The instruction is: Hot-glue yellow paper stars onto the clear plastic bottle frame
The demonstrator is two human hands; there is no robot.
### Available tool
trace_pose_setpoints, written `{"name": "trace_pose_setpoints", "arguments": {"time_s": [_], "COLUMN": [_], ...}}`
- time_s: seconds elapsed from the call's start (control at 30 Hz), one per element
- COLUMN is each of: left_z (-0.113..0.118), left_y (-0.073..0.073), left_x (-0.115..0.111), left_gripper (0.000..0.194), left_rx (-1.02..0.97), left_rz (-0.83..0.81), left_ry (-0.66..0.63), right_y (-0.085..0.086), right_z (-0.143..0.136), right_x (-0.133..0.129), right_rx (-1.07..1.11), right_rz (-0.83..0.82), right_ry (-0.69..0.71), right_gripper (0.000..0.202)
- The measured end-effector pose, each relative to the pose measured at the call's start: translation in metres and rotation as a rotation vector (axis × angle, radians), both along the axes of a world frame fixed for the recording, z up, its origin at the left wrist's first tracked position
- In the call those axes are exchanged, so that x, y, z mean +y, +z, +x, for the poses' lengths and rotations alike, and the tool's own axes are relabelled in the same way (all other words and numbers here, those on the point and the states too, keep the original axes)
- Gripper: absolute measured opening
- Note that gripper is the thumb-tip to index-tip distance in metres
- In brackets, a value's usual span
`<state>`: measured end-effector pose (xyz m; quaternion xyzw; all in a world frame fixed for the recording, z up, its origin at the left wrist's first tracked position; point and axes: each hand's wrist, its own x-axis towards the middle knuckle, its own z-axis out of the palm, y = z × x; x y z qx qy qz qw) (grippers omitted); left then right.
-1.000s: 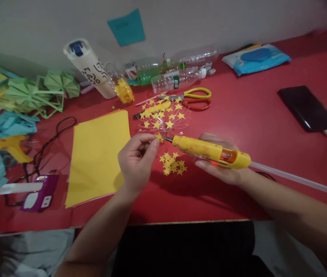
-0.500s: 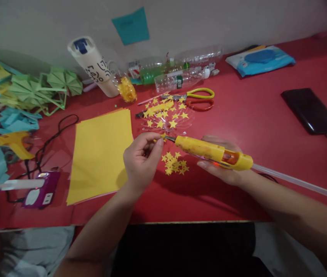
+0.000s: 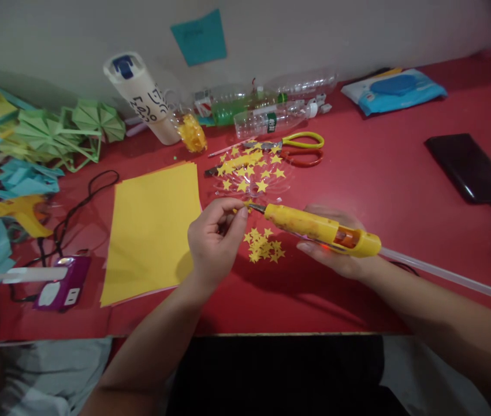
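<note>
My right hand [image 3: 332,257] is wrapped round a yellow hot glue gun [image 3: 315,226] with a clear glue stick [image 3: 449,276] sticking out of its back. The gun's metal nozzle points left and meets a small yellow paper star [image 3: 249,205], which my left hand [image 3: 217,234] pinches between thumb and forefinger. Just below the nozzle lies a small heap of yellow stars [image 3: 264,245]. Beyond it, more stars are spread over a clear plastic piece [image 3: 252,176], its petal-like strips fanned out on the red table.
A stack of yellow paper [image 3: 150,237] lies left of my hands. Behind are scissors [image 3: 304,148], plastic bottles [image 3: 258,120] and a white tumbler [image 3: 144,101]. Left stand a second glue gun [image 3: 22,215] and a purple power strip [image 3: 62,284]. A phone [image 3: 471,166] and wipes [image 3: 395,91] lie right.
Hardly anything differs: the whole view has shifted slightly. Both hands keep their grip, with the nozzle still at the star.
</note>
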<state>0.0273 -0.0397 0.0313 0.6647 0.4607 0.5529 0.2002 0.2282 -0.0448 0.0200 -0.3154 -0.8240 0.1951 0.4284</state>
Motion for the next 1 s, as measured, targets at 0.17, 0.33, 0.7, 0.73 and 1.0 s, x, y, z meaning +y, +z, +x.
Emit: {"name": "trace_pose_setpoints", "arguments": {"time_s": [0.17, 0.33, 0.7, 0.73, 1.0], "left_z": [0.0003, -0.0002, 0.0007, 0.0008, 0.0006], "left_y": [0.0000, -0.0002, 0.0000, 0.0003, 0.0010], "left_x": [-0.0001, -0.0003, -0.0003, -0.0005, -0.0008], "left_gripper": [0.007, 0.007, 0.009, 0.009, 0.008], "left_rx": [0.004, 0.004, -0.014, -0.013, 0.011], "left_rz": [-0.002, -0.003, 0.006, 0.000, 0.002], "left_ry": [0.006, -0.001, -0.005, -0.001, 0.023], "right_y": [-0.0015, -0.0033, 0.0002, 0.0004, -0.0030], "right_z": [0.0007, 0.0009, 0.0000, -0.0002, 0.0014], "right_x": [0.0000, -0.0004, 0.0005, 0.0004, 0.0001], "right_rx": [0.007, 0.020, 0.019, 0.020, -0.002], "right_rz": [-0.014, -0.026, 0.033, 0.032, 0.030], "right_ry": [0.009, 0.006, 0.031, 0.029, 0.012], "right_gripper": [0.033, 0.033, 0.030, 0.030, 0.030]}}
